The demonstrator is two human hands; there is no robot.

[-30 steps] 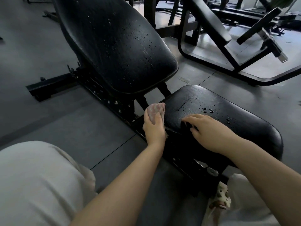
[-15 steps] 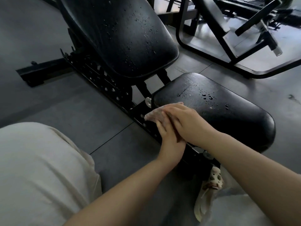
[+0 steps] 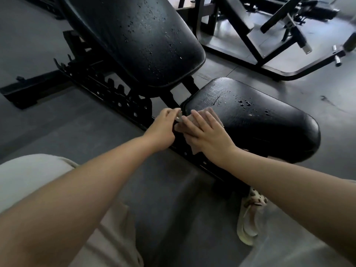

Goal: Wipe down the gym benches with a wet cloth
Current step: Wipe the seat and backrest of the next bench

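- The small, pale pink wet cloth (image 3: 209,115) lies draped over the near left corner of the black padded vinyl seat pad (image 3: 256,120) of the gym bench; part of it is spread on top and part hangs down the pad's near side below the wrist.
- The cloth looks thin, limp and light. It would probably bunch or fold unless it is held flat, so a broad flat palm on top seems the best hold for wiping, with a pinch at an edge to straighten it.
- The seat pad looks firm and smooth, and beads of water (image 3: 244,103) stand on it beyond the cloth, so it is likely slippery. The cloth should glide easily under light pressure.
- The right hand (image 3: 207,132) lies palm down on the cloth, its fingers straight and slightly spread, pointing up and left toward the pad's corner. It presses the cloth rather than gripping it.
- The left hand (image 3: 163,126) reaches in from the left, its fingers curled at the cloth's left edge beside the pad's corner. It seems to be pinching that edge, though the contact is small and partly hidden.
- Both forearms stretch forward from the bottom of the view and meet at the corner, the hands just beside each other.
- The tilted black backrest pad (image 3: 134,39) above also carries droplets, so I judge the wiping far from finished.
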